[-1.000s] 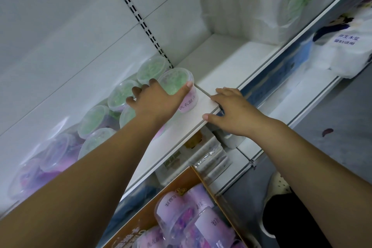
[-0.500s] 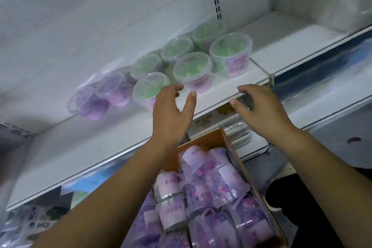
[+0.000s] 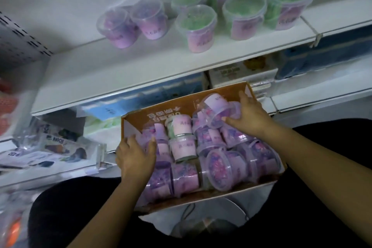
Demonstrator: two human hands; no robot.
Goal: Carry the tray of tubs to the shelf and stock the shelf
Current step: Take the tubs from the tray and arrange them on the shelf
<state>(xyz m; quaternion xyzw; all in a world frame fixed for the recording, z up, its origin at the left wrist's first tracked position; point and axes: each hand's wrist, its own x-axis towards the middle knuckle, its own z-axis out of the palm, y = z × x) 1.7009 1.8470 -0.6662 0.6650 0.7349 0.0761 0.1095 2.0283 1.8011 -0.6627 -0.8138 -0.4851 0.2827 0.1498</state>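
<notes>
A brown cardboard tray (image 3: 161, 111) full of clear purple tubs (image 3: 225, 169) sits low in front of me, below the white shelf (image 3: 120, 74). My right hand (image 3: 250, 117) grips a tilted purple tub (image 3: 216, 106) at the tray's far right corner, lifted above the others. At the tray's left side, my left hand (image 3: 133, 156) has thumb and fingers curled round another purple tub (image 3: 146, 139). On the shelf stand several green tubs (image 3: 244, 8) and two purple tubs (image 3: 150, 19), further left.
Bare shelf board lies left of and in front of the stocked tubs. Boxed goods (image 3: 239, 72) fill the lower shelf behind the tray. Packets in clear wrap (image 3: 52, 145) lie lower left. A dark-clothed lap (image 3: 326, 137) surrounds the tray.
Both hands came down from the shelf edge into the tray and each took hold of a purple tub. The view tilted downward, so the shelf sits higher in the frame.
</notes>
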